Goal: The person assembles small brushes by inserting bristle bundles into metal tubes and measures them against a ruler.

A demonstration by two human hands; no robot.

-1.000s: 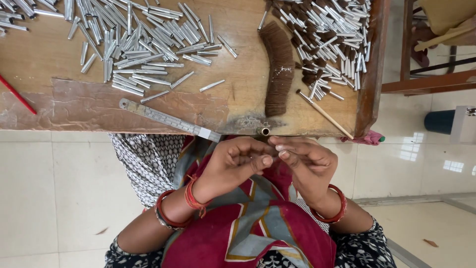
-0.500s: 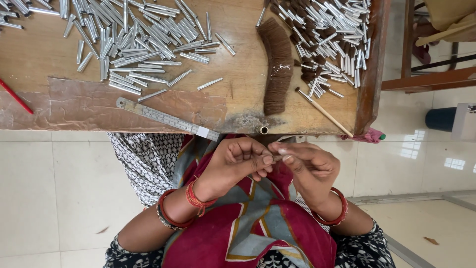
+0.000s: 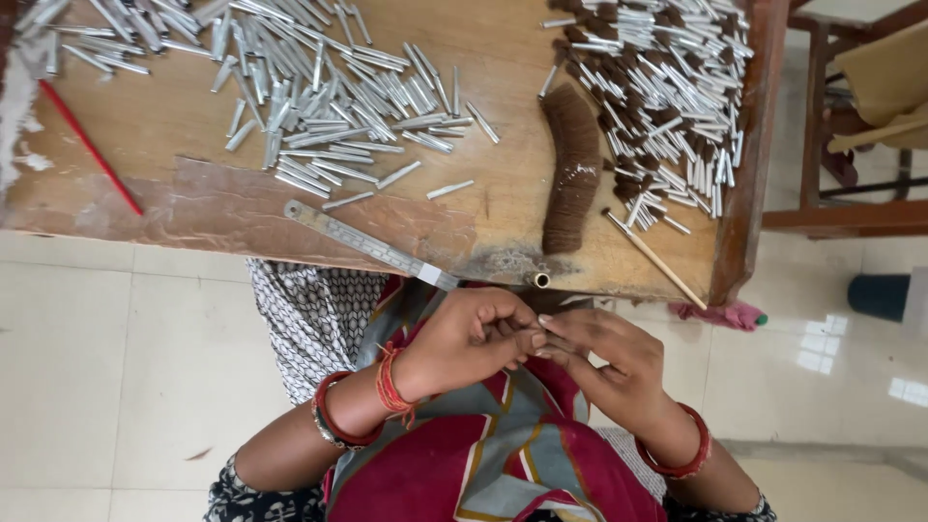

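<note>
My left hand and my right hand meet fingertip to fingertip over my lap, just below the wooden table's near edge. Together they pinch a small piece that the fingers almost wholly hide, so I cannot tell what it is. Right above the hands, a short metal tube stands at the table edge. A curved bundle of brown fibre lies on the table beyond it. A thin wooden stick lies to the right of the bundle.
Several loose metal tubes are heaped at the table's left. More tubes with brown tufts lie at its right. A steel ruler and a red pencil lie near the front. A wooden chair and a dark bin stand at the right.
Both hands have stayed joined at the fingertips and shifted only slightly, with the fingers working the small piece. Nothing on the table has moved.
</note>
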